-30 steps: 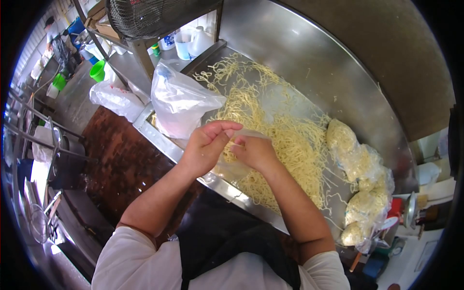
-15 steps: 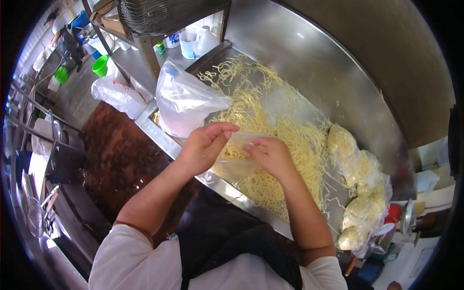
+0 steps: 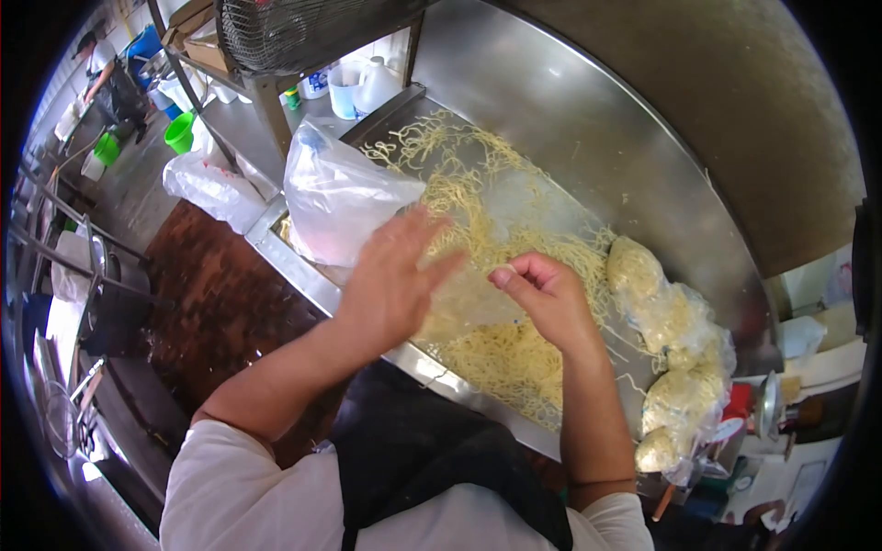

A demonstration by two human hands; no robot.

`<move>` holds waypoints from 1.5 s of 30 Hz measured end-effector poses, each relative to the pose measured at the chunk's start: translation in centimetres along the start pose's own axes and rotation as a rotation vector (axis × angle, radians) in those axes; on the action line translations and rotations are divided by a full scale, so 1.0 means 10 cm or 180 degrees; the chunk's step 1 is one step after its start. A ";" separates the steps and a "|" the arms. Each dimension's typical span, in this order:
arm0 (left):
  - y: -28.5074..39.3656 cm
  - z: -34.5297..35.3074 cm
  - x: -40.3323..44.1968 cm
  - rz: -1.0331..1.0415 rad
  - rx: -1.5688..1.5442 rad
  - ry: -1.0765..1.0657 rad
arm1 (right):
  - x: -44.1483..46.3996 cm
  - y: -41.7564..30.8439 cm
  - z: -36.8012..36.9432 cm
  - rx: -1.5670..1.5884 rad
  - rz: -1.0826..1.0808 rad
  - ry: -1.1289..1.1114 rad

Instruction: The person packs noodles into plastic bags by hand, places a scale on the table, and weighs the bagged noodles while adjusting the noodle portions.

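Thumb and fingers of my right hand (image 3: pixel 551 298) pinch the edge of a thin clear plastic bag (image 3: pixel 470 301), which hangs over the noodles. My left hand (image 3: pixel 386 280) is beside the bag, its fingers spread and blurred by motion, with nothing visible in them. Loose yellow noodles (image 3: pixel 510 367) lie heaped below both hands in a metal trough (image 3: pixel 528 204). A larger white plastic bag (image 3: pixel 344 197) stands at the trough's left end, just beyond my left hand. Filled bags of noodles (image 3: pixel 684 395) are lined up at the right.
A fan (image 3: pixel 280 37) sits on a shelf at the upper left, above a white jug (image 3: pixel 377 87). The trough's metal rim (image 3: pixel 427 367) runs close to my apron. A co-worker (image 3: pixel 110 78) stands far left near green buckets (image 3: pixel 179 133). A strainer (image 3: pixel 60 418) lies at left.
My left hand has come away from the clear bag, its fingers spreading. My right hand has shifted slightly right and still pinches the bag. The whole view has moved a little.
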State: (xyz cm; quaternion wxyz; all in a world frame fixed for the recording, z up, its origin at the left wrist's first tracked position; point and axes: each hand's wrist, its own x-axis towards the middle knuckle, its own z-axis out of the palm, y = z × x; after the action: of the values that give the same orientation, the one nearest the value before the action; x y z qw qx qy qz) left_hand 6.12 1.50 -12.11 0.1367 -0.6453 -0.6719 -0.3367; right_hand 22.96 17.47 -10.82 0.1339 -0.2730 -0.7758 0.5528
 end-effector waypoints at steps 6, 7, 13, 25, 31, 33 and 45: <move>0.05 0.35 -0.16 -0.0236 -0.0939 -0.1339 | -0.14 0.07 0.04 -0.0020 0.0134 -0.0129; -0.04 0.42 -0.11 -0.0525 -0.0705 -0.1485 | -0.16 0.08 0.03 -0.0001 0.0135 -0.0119; -0.18 0.41 0.07 -0.0775 -0.0070 -0.2834 | -0.26 0.09 0.03 -0.0140 0.0190 -0.0094; -0.15 0.49 -0.08 -0.0771 -0.0243 -0.2580 | -0.11 0.45 0.37 -0.1781 0.0163 -0.0280; -0.17 0.48 -0.12 -0.0842 -0.0162 -0.2409 | -0.06 0.52 0.52 -0.2256 -0.0273 -0.0278; -0.20 0.46 -0.18 -0.0797 -0.0191 -0.2346 | -0.03 0.57 0.60 -0.2442 -0.0229 -0.0184; -0.13 0.43 -0.33 -0.0550 -0.0939 -0.1165 | 0.03 0.76 0.44 -0.0673 -0.0041 0.0125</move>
State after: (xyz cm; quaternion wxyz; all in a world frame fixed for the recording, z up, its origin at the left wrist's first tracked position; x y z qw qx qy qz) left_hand 6.41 1.71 -17.64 -0.1122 -0.6487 -0.6818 -0.3191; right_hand 22.53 16.03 -19.50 0.1231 -0.2914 -0.8288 0.4615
